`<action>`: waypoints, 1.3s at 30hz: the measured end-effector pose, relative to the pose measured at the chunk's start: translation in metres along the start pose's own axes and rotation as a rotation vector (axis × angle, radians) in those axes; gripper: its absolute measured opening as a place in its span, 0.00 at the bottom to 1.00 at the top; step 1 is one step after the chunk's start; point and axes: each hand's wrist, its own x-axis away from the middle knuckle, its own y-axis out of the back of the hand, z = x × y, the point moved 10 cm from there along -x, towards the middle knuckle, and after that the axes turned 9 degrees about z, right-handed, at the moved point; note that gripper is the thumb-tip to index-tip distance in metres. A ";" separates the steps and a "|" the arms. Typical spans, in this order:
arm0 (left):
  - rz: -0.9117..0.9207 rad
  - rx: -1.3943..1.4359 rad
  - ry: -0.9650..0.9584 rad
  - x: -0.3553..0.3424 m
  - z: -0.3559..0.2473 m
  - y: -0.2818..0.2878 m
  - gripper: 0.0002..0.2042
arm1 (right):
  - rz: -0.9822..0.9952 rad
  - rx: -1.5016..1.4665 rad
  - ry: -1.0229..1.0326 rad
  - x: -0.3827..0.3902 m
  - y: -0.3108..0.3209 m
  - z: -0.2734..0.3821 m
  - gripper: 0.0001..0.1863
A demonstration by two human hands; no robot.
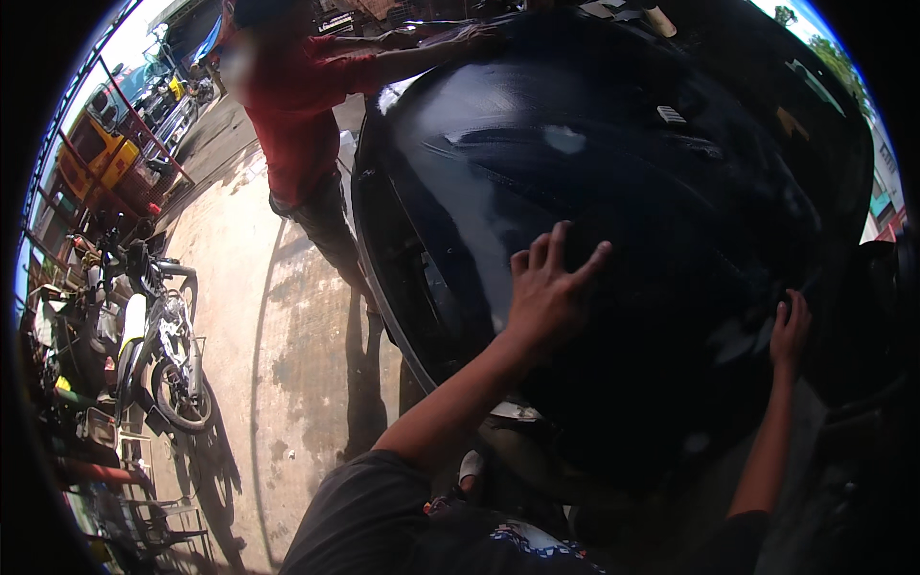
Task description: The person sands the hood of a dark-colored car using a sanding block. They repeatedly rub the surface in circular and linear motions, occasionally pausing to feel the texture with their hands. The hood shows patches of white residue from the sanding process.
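We are pressing both hands on a big, shiny black car body (613, 192). It fills the middle and right of the view, and its near edge hangs just above our knees.

Our left hand (548, 287) lies flat on the black panel near its lower middle. The fingers (556, 244) are spread wide and point up. It holds nothing. Our right hand (790, 331) rests on the panel close to its right edge, with the fingers together and bent a little over the curve. It pinches nothing that we can see.

Another person in a red shirt (297, 105) stands at the far left corner of the car body. Their hand (474, 38) lies on its top edge.

We think we are in the middle of pushing or steadying the car body together with that person. A next move would need both palms to stay flat and firm, because the shiny paint looks slippery, and both people would have to push at the same time.

On the ground to the left a motorbike (163, 345) stands on the brown concrete floor (287, 355). Far off in the top left corner is a yellow truck (91, 153). We see no boxes or packs. A small pale sticker (671, 115) sits near the top of the panel, too blurred to tell more. A white patch (565, 139) beside it may just be glare.
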 end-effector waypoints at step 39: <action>-0.028 0.012 0.140 0.059 0.155 0.060 0.30 | -0.044 -0.005 0.121 -0.017 -0.020 -0.039 0.20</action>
